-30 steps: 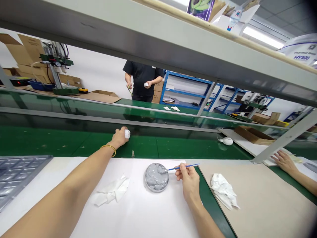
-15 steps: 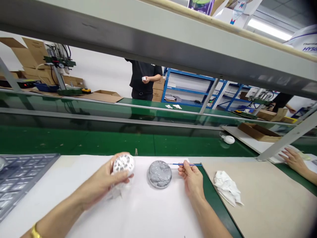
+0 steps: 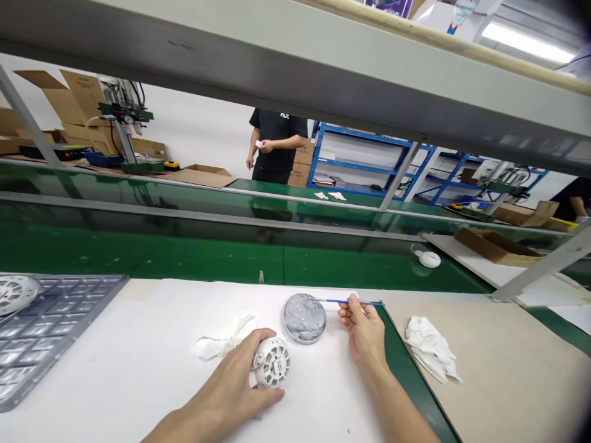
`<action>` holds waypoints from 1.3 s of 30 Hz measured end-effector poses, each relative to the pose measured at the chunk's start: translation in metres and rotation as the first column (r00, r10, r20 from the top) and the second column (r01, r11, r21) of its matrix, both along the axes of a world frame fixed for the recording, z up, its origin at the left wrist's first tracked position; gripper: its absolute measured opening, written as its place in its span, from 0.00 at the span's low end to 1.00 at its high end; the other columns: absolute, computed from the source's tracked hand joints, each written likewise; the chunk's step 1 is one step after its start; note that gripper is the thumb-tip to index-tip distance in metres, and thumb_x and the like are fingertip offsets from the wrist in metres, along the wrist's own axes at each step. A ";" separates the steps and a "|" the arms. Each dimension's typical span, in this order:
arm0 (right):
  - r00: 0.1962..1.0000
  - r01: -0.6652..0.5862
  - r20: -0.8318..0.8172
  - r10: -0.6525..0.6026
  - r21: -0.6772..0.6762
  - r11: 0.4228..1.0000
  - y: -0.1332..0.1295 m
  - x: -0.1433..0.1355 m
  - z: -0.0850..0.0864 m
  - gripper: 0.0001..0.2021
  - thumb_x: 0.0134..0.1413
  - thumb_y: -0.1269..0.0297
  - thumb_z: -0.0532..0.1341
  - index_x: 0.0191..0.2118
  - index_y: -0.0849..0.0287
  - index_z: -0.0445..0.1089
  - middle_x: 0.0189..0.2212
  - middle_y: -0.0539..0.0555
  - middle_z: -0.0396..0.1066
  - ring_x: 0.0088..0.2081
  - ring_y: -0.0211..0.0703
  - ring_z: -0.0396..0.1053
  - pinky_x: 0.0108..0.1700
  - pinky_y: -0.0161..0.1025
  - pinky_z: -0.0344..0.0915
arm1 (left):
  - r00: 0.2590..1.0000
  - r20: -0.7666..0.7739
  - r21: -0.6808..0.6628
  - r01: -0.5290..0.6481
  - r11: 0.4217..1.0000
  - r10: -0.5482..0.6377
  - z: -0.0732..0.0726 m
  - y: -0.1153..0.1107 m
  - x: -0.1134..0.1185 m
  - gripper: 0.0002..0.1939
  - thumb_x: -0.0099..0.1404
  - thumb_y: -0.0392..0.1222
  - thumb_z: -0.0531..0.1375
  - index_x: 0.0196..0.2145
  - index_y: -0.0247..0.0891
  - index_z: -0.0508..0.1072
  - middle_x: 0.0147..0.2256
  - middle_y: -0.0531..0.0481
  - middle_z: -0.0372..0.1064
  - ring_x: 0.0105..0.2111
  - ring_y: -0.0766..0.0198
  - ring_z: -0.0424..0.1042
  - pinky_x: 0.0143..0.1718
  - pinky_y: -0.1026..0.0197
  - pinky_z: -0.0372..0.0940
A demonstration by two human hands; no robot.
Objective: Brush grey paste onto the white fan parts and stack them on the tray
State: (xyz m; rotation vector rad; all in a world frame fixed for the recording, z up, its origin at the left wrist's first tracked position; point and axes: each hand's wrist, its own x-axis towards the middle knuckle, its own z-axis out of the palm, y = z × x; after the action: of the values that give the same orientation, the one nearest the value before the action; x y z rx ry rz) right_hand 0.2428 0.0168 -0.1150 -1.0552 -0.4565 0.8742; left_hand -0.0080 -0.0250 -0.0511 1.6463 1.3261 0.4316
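Observation:
My left hand [image 3: 231,384] is closed around a white round plastic housing [image 3: 273,362] with radial slots on its face, held low over the white sheet. A thin blue brush [image 3: 339,301] is pinched in the fingers of my right hand [image 3: 364,326]. The brush's tip rests in grey paste [image 3: 305,320], which fills a shallow round dish [image 3: 286,335]. Beside my left hand lies a crumpled white tissue [image 3: 224,338]. To the right of my right hand is another crumpled tissue [image 3: 434,351].
A clear plastic tray [image 3: 60,338] at the left bears a slotted white part [image 3: 16,294]. Behind the sheet runs a green belt [image 3: 221,258] with a white round device [image 3: 429,259] on it. An overhead shelf [image 3: 323,80] crosses the view. A person [image 3: 277,144] stands beyond.
My left hand has moved right and down with the white housing, turning its slotted face toward me and uncovering the tissue. The brush tip stays at the paste. A co-worker's hand has left the right side.

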 end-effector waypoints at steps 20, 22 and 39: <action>0.989 -0.061 -0.136 0.056 -0.037 0.997 -0.007 -0.009 0.014 0.18 0.31 0.62 0.74 0.29 0.65 0.71 0.23 0.54 0.73 0.24 0.37 0.70 0.23 0.28 0.69 | 0.999 0.043 0.064 0.010 0.998 -0.013 -0.004 0.010 -0.005 0.24 0.50 0.42 0.63 0.46 0.44 0.64 0.42 0.50 0.67 0.42 0.54 0.67 0.41 0.57 0.63; 0.983 -0.083 -0.165 0.076 -0.033 0.996 -0.010 -0.011 0.019 0.17 0.32 0.63 0.74 0.29 0.65 0.71 0.24 0.54 0.73 0.24 0.36 0.69 0.23 0.27 0.69 | 0.998 0.055 0.064 0.006 0.998 -0.009 -0.002 0.011 -0.004 0.23 0.50 0.42 0.63 0.45 0.44 0.64 0.41 0.50 0.67 0.42 0.55 0.68 0.41 0.58 0.63; 0.944 -0.329 -0.064 0.325 -0.054 0.943 -0.046 -0.049 0.040 0.14 0.41 0.58 0.71 0.30 0.62 0.70 0.26 0.52 0.71 0.25 0.36 0.67 0.26 0.31 0.67 | 0.983 0.180 0.002 0.017 1.000 -0.017 0.007 0.012 -0.005 0.24 0.50 0.41 0.63 0.45 0.41 0.62 0.42 0.49 0.68 0.42 0.57 0.68 0.39 0.60 0.65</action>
State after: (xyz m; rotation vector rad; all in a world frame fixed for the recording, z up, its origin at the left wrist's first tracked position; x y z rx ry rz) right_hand 0.1935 -0.0295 -0.0745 -1.0262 -0.5714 1.2166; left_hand -0.0134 -0.0126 -0.0441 1.5781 1.1769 0.5576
